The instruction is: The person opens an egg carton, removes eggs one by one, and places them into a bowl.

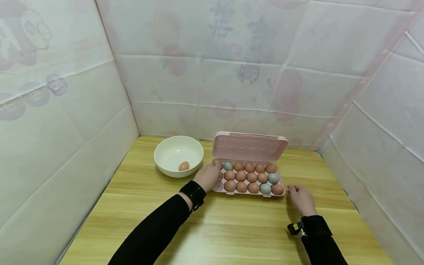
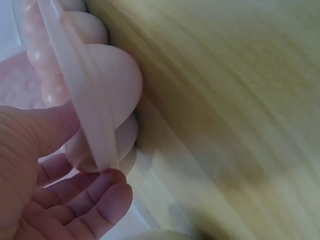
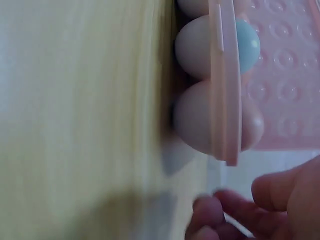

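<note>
A pink egg carton, its lid raised, holds rows of brown eggs and a few pale blue-green eggs. My left hand is at its left end, holding a brown egg between thumb and fingers while some fingertips overlap the carton's end. The front-left cup shows no egg. To the left, a white bowl contains one brown egg. My right hand hovers just off the carton's right end, fingers loosely curled around nothing.
The carton and bowl stand toward the back of a wood-grain table. White printed sheeting encloses the back and both sides. The bowl's rim sits close beside the carton and the left wrist.
</note>
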{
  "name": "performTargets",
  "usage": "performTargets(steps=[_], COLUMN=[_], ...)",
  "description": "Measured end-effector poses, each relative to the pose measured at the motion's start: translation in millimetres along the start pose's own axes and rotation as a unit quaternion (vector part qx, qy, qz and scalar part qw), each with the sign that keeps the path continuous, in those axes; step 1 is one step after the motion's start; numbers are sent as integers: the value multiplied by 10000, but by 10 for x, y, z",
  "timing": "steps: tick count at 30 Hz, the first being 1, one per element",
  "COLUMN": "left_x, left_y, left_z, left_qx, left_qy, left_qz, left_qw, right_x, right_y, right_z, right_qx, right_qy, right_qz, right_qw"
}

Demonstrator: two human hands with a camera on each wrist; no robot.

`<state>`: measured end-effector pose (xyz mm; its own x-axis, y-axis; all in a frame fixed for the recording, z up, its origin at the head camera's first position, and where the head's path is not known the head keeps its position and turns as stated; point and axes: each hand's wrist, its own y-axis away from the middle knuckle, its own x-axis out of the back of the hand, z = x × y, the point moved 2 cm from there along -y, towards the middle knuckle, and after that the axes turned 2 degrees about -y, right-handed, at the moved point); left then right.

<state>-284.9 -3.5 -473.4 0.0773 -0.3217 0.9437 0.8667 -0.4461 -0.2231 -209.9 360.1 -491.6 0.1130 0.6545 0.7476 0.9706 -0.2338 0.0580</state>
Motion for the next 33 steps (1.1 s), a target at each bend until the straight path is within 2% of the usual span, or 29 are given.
performTargets(steps=[3,7,14,20,24,28,31,33], left_x=[-32,-65,-125,-77,92,411,693,863], left_y=[0,0,-9,28,67,66,76,107], left_z=[-11,-16,-37,-40,-17,-45,-192,-364], left_qx=[130,218,424,443,292,211,351,524], left_qy=[9,-86,45,653,803,1000,1151,1171], left_qz=[-117,-61,-105,-149,-19,146,358,515], left_qw=[9998,9997,9990,9968,9963,9947,9921,9904], right_x=[-46,-98,-162,-193,-191,-181,-181,-186], right_y=[-14,4,-18,-25,-16,-14,-17,-20], right_z=[23,30,95,128,128,118,114,120], right_qx=[-308,-617,-607,-575,-595,-603,-593,-591], right_qy=[-566,-1407,-1875,-1946,-1949,-1991,-2023,-2011], right_qz=[-476,-818,-779,-736,-760,-779,-779,-789], right_qw=[9968,9847,9773,9764,9761,9750,9744,9746])
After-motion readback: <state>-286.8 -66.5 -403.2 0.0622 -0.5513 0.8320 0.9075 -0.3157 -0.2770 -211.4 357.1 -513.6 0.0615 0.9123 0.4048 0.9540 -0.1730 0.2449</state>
